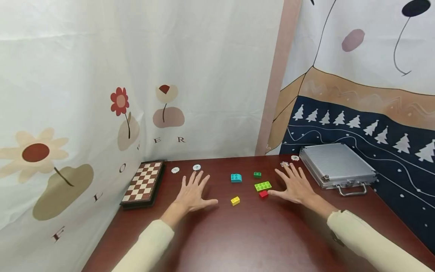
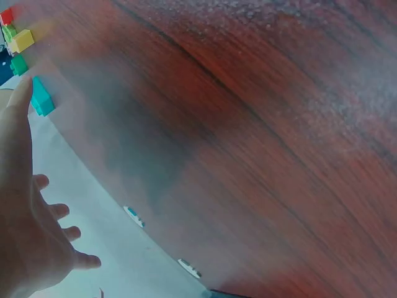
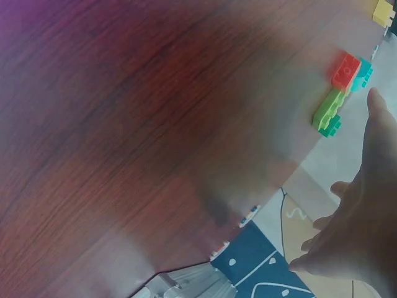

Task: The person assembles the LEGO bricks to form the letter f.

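Note:
Both hands hover over the dark red table with spread fingers and nothing in them. My left hand (image 1: 193, 193) is to the left of a yellow brick (image 1: 235, 201); my right hand (image 1: 295, 186) is just right of a red brick (image 1: 263, 194). Behind the red one lies a lime green brick (image 1: 263, 186) with several studs, and farther back a small dark green brick (image 1: 257, 175). A teal brick (image 1: 236, 178) with one curved end sits between the hands. In the right wrist view the thumb of the right hand (image 3: 356, 211) points toward the red brick (image 3: 346, 71).
On the left is a checkered board (image 1: 143, 182) by the wall cloth. A silver case (image 1: 338, 164) with its handle facing the front stands at the right. White round chips lie along the back edge, two at left (image 1: 196, 167) and two at right (image 1: 295, 158).

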`<state>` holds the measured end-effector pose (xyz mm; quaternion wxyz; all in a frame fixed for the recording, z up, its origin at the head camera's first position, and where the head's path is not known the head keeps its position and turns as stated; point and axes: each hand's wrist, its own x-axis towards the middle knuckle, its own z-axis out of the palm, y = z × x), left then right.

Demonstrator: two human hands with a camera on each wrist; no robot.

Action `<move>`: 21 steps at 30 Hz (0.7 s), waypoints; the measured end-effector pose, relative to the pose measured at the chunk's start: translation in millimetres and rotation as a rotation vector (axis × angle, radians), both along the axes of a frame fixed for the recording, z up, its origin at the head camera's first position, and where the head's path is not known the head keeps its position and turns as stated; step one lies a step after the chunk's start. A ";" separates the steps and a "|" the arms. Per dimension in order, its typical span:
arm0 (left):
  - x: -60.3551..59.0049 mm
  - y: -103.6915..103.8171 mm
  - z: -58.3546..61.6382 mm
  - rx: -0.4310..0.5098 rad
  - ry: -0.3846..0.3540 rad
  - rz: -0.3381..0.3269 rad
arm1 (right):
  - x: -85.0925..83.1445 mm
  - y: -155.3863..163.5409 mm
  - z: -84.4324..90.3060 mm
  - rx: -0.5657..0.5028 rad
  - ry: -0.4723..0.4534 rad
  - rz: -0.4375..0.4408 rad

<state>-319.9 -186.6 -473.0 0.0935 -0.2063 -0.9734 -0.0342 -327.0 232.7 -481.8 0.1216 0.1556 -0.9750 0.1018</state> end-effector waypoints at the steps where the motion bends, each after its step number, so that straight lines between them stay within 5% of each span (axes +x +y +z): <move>1: 0.0 0.5 1.1 -0.005 -0.005 0.001 | 0.4 -0.2 0.3 -0.003 -0.001 0.005; 21: -0.8 38.6 15.1 -0.038 -0.092 -0.103 | 28.1 -24.4 -1.2 -0.038 0.004 0.106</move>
